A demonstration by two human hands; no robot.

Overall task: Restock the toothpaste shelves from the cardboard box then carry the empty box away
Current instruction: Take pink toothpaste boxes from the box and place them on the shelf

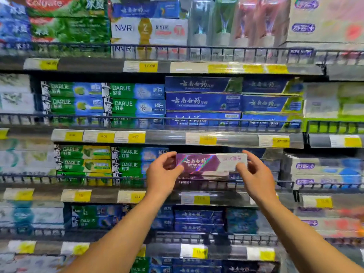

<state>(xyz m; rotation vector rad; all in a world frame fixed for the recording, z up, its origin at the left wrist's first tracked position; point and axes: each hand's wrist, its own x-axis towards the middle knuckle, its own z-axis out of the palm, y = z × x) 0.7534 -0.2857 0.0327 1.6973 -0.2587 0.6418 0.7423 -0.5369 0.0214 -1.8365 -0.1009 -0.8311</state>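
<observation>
Here, a purple toothpaste carton point(210, 162) is held level against the third shelf point(216, 198), just right of the green Darlie cartons point(126, 160); left hand point(163, 174) and right hand point(256, 174) fingers pinch its two ends.

Bright, even store lighting with no strong shadows. Glare streaks the clear price-label strip point(222, 137) and an iridescent sheen crosses the purple toothpaste box point(210, 162). Focus is sharpest near the centre; the packages at the left edge point(17, 160), the lower right point(332, 219) and the top row are smeared. Wide-angle distortion bows the shelf rails point(177, 48).
</observation>
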